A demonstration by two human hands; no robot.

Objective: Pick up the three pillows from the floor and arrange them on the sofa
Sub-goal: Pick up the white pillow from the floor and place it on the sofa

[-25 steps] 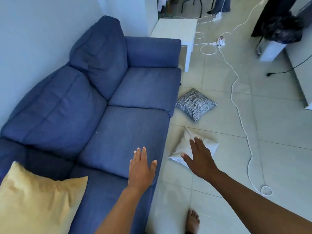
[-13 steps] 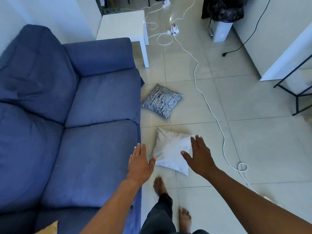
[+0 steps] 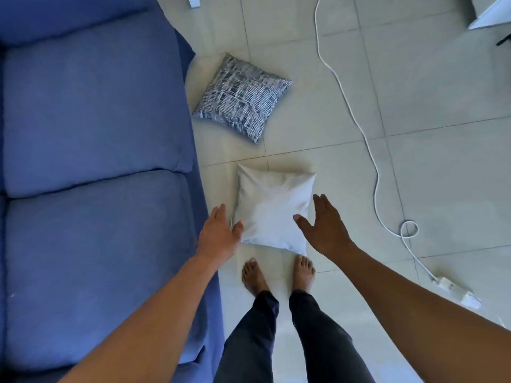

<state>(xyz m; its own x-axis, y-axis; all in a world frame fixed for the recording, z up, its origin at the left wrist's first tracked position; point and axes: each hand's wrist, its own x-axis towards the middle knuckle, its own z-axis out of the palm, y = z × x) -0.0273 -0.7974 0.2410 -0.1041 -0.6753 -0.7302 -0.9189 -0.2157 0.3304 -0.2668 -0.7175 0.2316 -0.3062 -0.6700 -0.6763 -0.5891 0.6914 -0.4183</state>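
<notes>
A plain white pillow (image 3: pixel 269 208) lies flat on the tiled floor just beyond my bare feet. My left hand (image 3: pixel 219 236) hovers open at its left edge, thumb near the pillow's corner. My right hand (image 3: pixel 325 226) hovers open over its right edge, fingers spread. Neither hand grips anything. Farther away, beside the sofa's front, a black-and-white patterned pillow (image 3: pixel 242 96) rests on the floor. The blue sofa (image 3: pixel 91 161) fills the left side, its two seat cushions bare in this view.
A white cable (image 3: pixel 362 128) snakes across the tiles on the right, looping and ending at a power strip (image 3: pixel 453 290) near my right arm. A white furniture corner (image 3: pixel 489 15) shows at the top right. My legs and feet (image 3: pixel 276 275) stand just before the white pillow.
The view has tilted further down and I have stepped closer. Both hands have come lower to either side of the white pillow. The yellow pillow on the sofa is out of view.
</notes>
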